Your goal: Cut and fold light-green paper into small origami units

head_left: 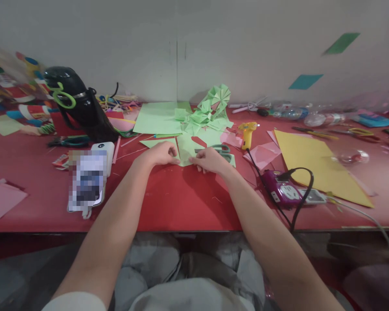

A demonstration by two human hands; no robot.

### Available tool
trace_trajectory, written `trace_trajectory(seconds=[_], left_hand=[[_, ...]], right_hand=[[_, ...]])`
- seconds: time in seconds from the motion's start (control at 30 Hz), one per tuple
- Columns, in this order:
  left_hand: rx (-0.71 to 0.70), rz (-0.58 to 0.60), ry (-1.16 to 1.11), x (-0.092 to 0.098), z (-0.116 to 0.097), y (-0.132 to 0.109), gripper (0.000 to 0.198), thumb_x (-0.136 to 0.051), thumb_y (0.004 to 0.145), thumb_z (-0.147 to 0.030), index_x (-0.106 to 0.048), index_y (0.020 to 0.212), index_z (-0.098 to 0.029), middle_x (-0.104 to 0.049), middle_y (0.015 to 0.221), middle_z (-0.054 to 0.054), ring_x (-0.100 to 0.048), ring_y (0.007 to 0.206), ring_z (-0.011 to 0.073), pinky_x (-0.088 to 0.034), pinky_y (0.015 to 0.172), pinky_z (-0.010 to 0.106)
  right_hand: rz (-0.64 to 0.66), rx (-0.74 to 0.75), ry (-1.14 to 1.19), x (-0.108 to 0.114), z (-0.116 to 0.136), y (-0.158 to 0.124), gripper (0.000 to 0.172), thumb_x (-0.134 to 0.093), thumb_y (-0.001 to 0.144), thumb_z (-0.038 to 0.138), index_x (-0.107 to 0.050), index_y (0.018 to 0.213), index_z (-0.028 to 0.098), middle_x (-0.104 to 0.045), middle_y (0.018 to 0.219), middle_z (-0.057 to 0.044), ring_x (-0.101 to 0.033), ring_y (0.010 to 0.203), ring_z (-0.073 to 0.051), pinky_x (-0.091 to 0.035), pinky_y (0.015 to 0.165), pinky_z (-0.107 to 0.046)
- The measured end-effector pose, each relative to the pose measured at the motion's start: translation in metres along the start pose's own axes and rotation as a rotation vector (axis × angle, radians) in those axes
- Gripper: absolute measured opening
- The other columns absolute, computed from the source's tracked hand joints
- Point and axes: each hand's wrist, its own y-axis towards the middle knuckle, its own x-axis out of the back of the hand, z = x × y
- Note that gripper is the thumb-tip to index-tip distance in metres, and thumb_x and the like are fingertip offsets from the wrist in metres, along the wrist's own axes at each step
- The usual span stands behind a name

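A small piece of light green paper (185, 147) lies between my hands on the red table. My left hand (162, 153) pinches its lower left corner, fingers curled. At the lower right corner, my right hand (209, 159) has its thumb and fingers closed on the edge. Partly hidden behind the right hand are scissors (223, 149) with grey-green handles. Another light green piece (154, 143) rests beside the left hand. Beyond the paper stands a folded green paper construction (210, 110), next to a larger green sheet (157, 117).
At left are a black bottle (81, 103), pliers (69, 141) and a phone (87, 181). On the right sit a yellow glue gun (247, 134), pink paper (262, 154), a purple power strip (282, 188) with cables, and a yellow sheet (320, 168). Plastic bottles (291, 113) line the wall.
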Motion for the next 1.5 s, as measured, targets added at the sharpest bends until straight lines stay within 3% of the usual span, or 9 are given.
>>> trace_trajectory(seconds=[0.47,0.63,0.8,0.93,1.03,1.13,1.23,1.37,1.5], left_hand=[[-0.010,-0.050,-0.016,-0.004,0.003,0.001,0.033,-0.082,0.060,-0.038,-0.064,0.081,-0.021,-0.066,0.086,0.004,-0.060,0.072,0.0183,-0.043,0.060,0.028],[-0.036,-0.062,-0.015,-0.002,0.000,-0.001,0.019,-0.073,0.070,-0.032,-0.064,0.083,-0.021,-0.070,0.089,0.005,-0.064,0.079,0.0212,-0.045,0.066,0.030],[-0.009,-0.245,-0.378,-0.006,-0.014,0.002,0.034,-0.053,0.090,-0.046,-0.059,0.109,-0.018,-0.069,0.112,0.013,-0.068,0.086,0.0212,-0.050,0.071,0.032],[0.001,-0.237,-0.637,-0.008,-0.021,0.004,0.039,-0.054,0.092,-0.040,-0.051,0.123,-0.016,-0.066,0.122,0.016,-0.071,0.088,0.0196,-0.054,0.075,0.032],[-0.034,-0.315,-0.483,-0.003,-0.016,0.003,0.036,-0.057,0.089,-0.027,-0.054,0.123,-0.016,-0.066,0.124,0.016,-0.068,0.104,0.0218,-0.053,0.090,0.035],[0.028,-0.454,-0.039,0.005,-0.006,-0.001,0.036,-0.057,0.084,-0.016,-0.060,0.120,-0.014,-0.062,0.132,0.017,-0.059,0.123,0.0273,-0.044,0.106,0.039],[0.128,-0.339,0.214,0.011,0.000,-0.004,0.047,-0.059,0.084,-0.023,-0.056,0.130,-0.013,-0.054,0.143,0.019,-0.049,0.135,0.0326,-0.039,0.110,0.042],[0.209,-0.140,0.322,0.012,-0.003,-0.008,0.054,-0.059,0.087,-0.034,-0.052,0.138,-0.018,-0.049,0.150,0.016,-0.047,0.138,0.0328,-0.039,0.111,0.044],[0.221,-0.191,0.337,0.010,-0.008,-0.010,0.053,-0.062,0.086,-0.035,-0.054,0.137,-0.023,-0.057,0.143,0.015,-0.052,0.132,0.0344,-0.042,0.106,0.047]], right_hand=[[0.019,0.001,0.045,0.002,-0.002,0.000,0.036,-0.064,0.084,0.028,-0.051,0.051,0.019,-0.062,0.050,-0.002,-0.054,0.041,-0.010,-0.040,0.046,-0.024],[-0.159,0.142,0.130,-0.001,-0.003,0.003,0.035,-0.063,0.082,0.026,-0.043,0.054,0.021,-0.056,0.049,0.003,-0.050,0.044,-0.009,-0.036,0.045,-0.023],[-0.167,0.263,0.464,-0.001,0.004,0.002,0.022,-0.063,0.083,0.026,-0.051,0.065,0.020,-0.060,0.058,0.002,-0.057,0.053,-0.010,-0.047,0.054,-0.024],[-0.177,0.129,0.596,0.000,0.004,0.006,0.016,-0.062,0.081,0.020,-0.052,0.068,0.019,-0.065,0.064,-0.001,-0.061,0.054,-0.012,-0.050,0.052,-0.024],[-0.312,-0.025,0.713,0.003,-0.002,0.015,0.014,-0.060,0.078,0.015,-0.048,0.072,0.020,-0.065,0.061,0.000,-0.058,0.047,-0.011,-0.047,0.046,-0.023],[-0.520,0.000,0.888,0.007,-0.008,0.022,0.022,-0.061,0.074,0.014,-0.044,0.085,0.023,-0.063,0.059,0.005,-0.057,0.046,-0.010,-0.047,0.046,-0.022],[-0.641,0.057,0.960,0.013,-0.010,0.024,0.028,-0.061,0.072,0.016,-0.044,0.092,0.023,-0.061,0.061,0.008,-0.057,0.048,-0.009,-0.046,0.047,-0.020],[-0.718,0.196,0.980,0.020,-0.010,0.023,0.028,-0.060,0.069,0.018,-0.050,0.095,0.023,-0.051,0.060,0.010,-0.051,0.048,-0.007,-0.039,0.045,-0.019],[-0.741,0.134,0.912,0.028,-0.026,0.032,0.022,-0.057,0.073,0.023,-0.055,0.095,0.023,-0.041,0.061,0.009,-0.040,0.045,-0.007,-0.037,0.044,-0.021]])
